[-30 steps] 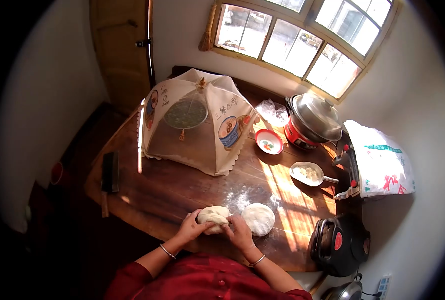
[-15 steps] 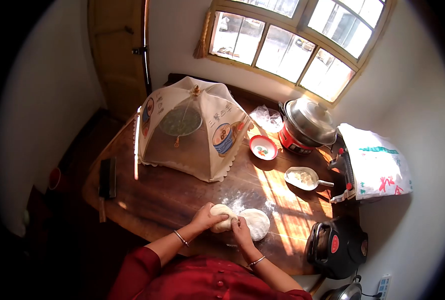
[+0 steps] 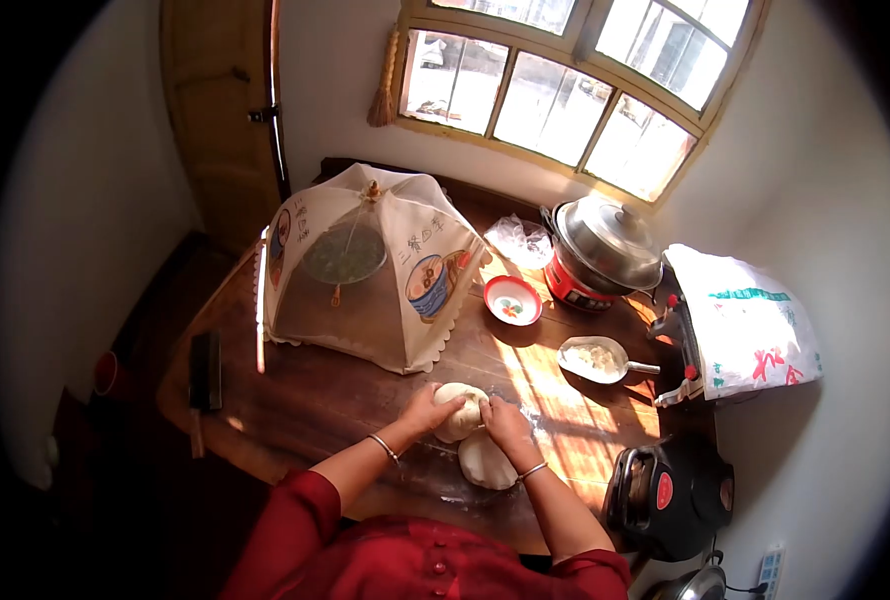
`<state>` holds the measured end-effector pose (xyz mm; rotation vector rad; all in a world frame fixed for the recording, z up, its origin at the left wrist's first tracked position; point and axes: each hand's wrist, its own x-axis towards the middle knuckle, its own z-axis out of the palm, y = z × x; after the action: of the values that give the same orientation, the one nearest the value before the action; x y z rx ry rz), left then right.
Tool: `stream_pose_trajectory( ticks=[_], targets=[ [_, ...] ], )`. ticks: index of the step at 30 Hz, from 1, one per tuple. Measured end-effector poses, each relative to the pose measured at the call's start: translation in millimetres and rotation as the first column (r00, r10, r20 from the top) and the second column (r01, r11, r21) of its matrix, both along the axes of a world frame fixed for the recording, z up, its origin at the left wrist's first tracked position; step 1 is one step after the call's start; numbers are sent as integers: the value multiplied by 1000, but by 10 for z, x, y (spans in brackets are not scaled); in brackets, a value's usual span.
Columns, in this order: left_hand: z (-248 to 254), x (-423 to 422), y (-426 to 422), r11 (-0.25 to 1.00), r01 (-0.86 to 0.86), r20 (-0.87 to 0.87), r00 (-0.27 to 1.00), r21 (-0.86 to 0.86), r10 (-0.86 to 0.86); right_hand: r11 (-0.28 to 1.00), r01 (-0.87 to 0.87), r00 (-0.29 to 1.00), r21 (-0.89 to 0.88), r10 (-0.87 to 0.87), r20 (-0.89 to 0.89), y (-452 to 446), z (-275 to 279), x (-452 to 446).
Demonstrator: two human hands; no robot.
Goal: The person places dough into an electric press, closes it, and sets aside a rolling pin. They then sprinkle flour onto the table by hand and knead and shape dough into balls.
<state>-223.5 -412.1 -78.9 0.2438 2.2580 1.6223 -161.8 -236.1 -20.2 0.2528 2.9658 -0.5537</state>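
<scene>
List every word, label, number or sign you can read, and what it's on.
"三餐四季", slightly blurred: food cover, right-hand panel.
Food cover, left-hand panel: characters too blurred to read.
White cover: green and red lettering, too blurred.
Black appliance: red sticker, too small to read.

1. The held dough [image 3: 459, 412] now sits farther out over the surface [image 3: 350, 405], on the far side of the resting dough [image 3: 486, 464] rather than at its left.
2. The left hand [image 3: 428, 409] and right hand [image 3: 507, 424] reach farther forward.
3. The right hand now overlaps the resting dough's right side, not its left.
4. The held dough looks rounder, less folded.
5. Hands and dough hide most of the flour [image 3: 531, 410] previously visible.
</scene>
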Motion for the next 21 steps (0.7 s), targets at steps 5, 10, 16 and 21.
stream_pose_trajectory(
  ticks=[5, 10, 16, 21],
  targets=[
    [-23, 23, -5, 996, -82, 37, 996, 26, 81, 962, -101, 941, -252, 10, -339, -21, 148, -148],
    [-47, 80, -45, 999, -45, 3, 999, -29, 45, 857, -389, 866, -338, 214, -452, -274, -148, -368],
    [389, 436, -282, 924, -260, 358, 922, 281, 151, 885, -412, 851, -216, 289, -439, -422, -90, -268],
    [125, 571, -131, 832, -312, 395, 910, 459, 123, 901, -408, 835, -149, 302, -460, -554, 4, -287]
  ],
)
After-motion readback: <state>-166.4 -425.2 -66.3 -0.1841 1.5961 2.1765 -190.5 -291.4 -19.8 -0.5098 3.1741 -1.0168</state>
